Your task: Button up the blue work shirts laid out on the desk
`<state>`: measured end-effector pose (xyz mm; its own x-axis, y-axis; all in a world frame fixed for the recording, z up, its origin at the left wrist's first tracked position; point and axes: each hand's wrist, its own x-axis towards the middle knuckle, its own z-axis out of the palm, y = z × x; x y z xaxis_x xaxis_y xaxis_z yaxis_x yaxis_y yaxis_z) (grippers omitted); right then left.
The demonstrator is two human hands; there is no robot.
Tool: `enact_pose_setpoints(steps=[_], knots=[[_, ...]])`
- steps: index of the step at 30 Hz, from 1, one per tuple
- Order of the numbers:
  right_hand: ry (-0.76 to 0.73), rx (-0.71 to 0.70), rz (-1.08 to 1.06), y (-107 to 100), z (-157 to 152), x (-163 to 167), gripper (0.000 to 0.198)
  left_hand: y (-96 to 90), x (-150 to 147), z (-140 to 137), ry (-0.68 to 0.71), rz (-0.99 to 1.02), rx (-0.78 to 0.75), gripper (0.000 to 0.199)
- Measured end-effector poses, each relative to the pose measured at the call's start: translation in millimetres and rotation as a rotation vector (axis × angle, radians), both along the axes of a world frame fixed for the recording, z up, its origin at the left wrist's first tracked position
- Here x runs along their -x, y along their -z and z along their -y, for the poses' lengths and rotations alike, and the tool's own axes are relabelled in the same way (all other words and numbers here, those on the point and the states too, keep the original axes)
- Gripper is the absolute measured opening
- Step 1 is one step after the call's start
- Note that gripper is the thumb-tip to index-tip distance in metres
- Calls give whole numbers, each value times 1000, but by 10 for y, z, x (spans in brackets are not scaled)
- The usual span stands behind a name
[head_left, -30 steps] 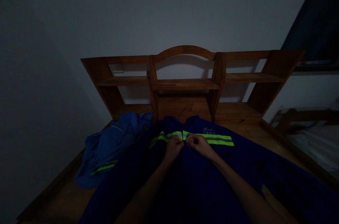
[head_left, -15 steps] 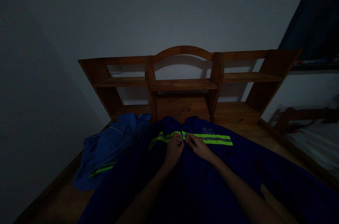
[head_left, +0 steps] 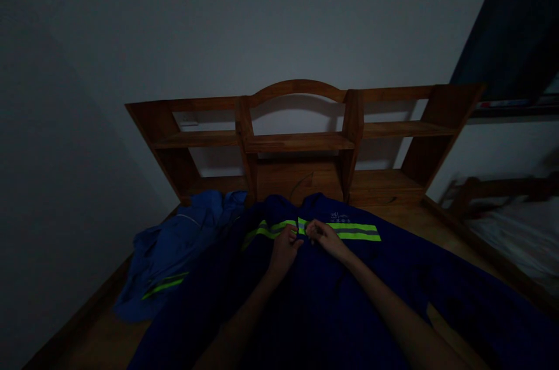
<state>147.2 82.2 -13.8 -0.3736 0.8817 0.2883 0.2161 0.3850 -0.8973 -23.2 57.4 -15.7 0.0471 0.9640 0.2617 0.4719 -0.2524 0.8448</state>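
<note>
A dark blue, long-sleeved cloth jacket with yellow-green and grey reflective bands [head_left: 325,306] lies spread front side up on a flat, brown wooden surface [head_left: 408,215], its collar pointing away from the person. The bands cross the chest on both sides of the front opening, and small white printing [head_left: 339,218] sits above the right-hand band. The left hand [head_left: 283,249] is at the left edge of the opening, its fingers bent over the band. The right hand [head_left: 328,239] is just across from it, thumb and fingers curled close together on the other side. The two hands are near each other but apart; in this dim light one cannot tell whether the fingertips grasp the cloth or merely touch it.

Left of the jacket lies a crumpled, lighter blue garment with a yellow-green stripe [head_left: 174,242]. Beyond the collar stands a brown wooden shelf unit with an arched top rail [head_left: 301,141], set before a plain grey-white wall [head_left: 262,26]. Farther right is a low, dark wooden frame [head_left: 506,188] beside pale, rumpled material [head_left: 519,239].
</note>
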Motion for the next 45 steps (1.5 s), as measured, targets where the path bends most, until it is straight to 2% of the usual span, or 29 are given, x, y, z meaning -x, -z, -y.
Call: enact_pose_setpoints(steps=[6, 12, 21, 25, 33, 37, 39, 41, 43, 45], knots=[[79, -55, 56, -25, 80, 38, 16, -44, -4, 18, -14, -52, -15, 13], [88, -102, 133, -68, 143, 55, 8, -104, 16, 35, -17, -15, 23, 9], [85, -124, 161, -92, 148, 34, 16, -12, 49, -29, 27, 80, 29, 17], [63, -107, 149, -83, 126, 26, 22, -29, 39, -33, 35, 71, 21, 20], [57, -96, 130, -28, 84, -14, 27, -66, 10, 9, 13, -7, -29, 19], [76, -125, 132, -113, 141, 19, 26, -27, 39, -26, 15, 18, -7, 14], [134, -170, 126, -239, 207, 15, 24, -15, 80, -38, 12, 32, 30, 11], [255, -251, 150, -387, 301, -87, 24, -20, 167, -35, -9, 29, 28, 21], [402, -337, 258, -496, 419, -350, 27, -47, 319, -11, -55, -28, -45, 21], [524, -371, 459, -511, 550, -791, 35, -95, 534, 37, -98, -139, -133, 18]])
